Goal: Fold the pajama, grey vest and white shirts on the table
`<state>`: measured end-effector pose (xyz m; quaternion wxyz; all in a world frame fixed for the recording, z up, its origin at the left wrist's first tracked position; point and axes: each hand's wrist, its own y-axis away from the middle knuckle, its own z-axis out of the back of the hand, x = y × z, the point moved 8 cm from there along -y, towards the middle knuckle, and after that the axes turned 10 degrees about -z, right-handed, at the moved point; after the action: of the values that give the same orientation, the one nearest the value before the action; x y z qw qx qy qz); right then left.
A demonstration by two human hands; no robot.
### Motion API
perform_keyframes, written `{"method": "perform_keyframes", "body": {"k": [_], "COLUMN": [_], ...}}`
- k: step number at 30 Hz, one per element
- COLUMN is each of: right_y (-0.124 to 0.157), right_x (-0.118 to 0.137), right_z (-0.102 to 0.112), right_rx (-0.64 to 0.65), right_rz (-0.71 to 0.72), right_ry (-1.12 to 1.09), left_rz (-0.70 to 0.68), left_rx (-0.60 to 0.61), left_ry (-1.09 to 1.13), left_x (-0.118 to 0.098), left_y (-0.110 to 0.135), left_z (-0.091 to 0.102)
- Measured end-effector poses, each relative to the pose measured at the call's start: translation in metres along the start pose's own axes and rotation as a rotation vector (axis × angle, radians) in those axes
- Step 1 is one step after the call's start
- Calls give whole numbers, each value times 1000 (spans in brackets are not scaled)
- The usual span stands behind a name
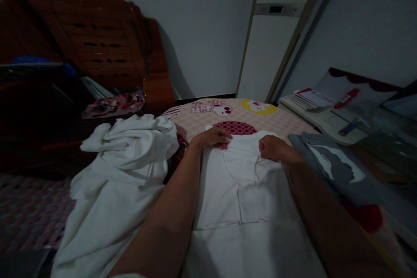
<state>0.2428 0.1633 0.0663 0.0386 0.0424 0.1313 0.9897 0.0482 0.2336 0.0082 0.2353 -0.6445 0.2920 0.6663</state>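
Observation:
A white shirt [224,202] lies spread before me on a round surface with a patterned cover, its neckline at the far end. My left hand [213,137] pinches the cloth beside the left of the neckline, fingers curled and thumb inward. On the other side, my right hand [273,147] is closed on the shirt near its right shoulder, and creases run from it across the front. A fold crosses the shirt lower down. To the left of my left forearm rises a heap of white cloth [130,152]. Folded grey clothing [329,163] with a white print rests at the right.
The pink checked cover [185,115] carries cartoon prints. A carved wooden chair [97,39] stands at the back left, with patterned cloth [119,104] on its seat. A tall white cabinet-like unit [267,52] is against the wall. Papers [309,99] lie on a stand at right.

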Motion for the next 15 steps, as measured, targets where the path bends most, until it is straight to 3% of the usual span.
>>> {"method": "perform_keyframes", "body": {"k": [2,5,9,12,15], "right_y": [9,26,39,42,42], "right_x": [1,10,24,32,29], "right_z": [22,37,17,-3,-8], "right_rx": [-99,-67,22,-51,-90], "right_rz": [5,98,176,233,246], "right_ry": [60,53,108,166,104], "left_rz": [-7,2,13,-4,-16], "left_rx": [-11,-17,-16,-7,11], "left_ry": [-3,-14,-32,-38,-31], "left_x": [0,0,0,0,0], "left_y": [0,0,-1,-2,-2], "left_z": [1,1,1,0,-1]}}
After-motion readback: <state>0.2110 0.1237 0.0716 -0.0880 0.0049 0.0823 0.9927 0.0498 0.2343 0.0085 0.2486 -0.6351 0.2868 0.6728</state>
